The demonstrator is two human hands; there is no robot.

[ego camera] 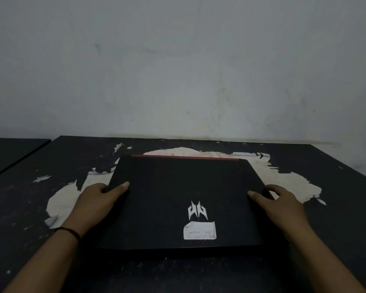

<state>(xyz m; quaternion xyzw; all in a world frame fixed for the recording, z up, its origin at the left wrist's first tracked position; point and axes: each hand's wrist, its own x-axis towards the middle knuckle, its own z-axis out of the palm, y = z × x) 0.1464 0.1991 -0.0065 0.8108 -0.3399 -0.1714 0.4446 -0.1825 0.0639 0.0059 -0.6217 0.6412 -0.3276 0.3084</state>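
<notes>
A closed black laptop [184,187] lies flat in the middle of the dark table [325,218]. Its lid bears a white logo and a white paper label near the front edge, and a red strip runs along its far edge. My left hand [97,199] grips the laptop's left edge, thumb on top of the lid and fingers curled under the side. My right hand [277,201] grips the right edge the same way, thumb lying on the lid. A thin black band circles my left wrist.
The table's dark covering has peeled away around the laptop, baring pale patches [294,182] and loose flakes. A second dark surface [11,153] adjoins at the far left. A plain grey-white wall [178,70] rises right behind the table.
</notes>
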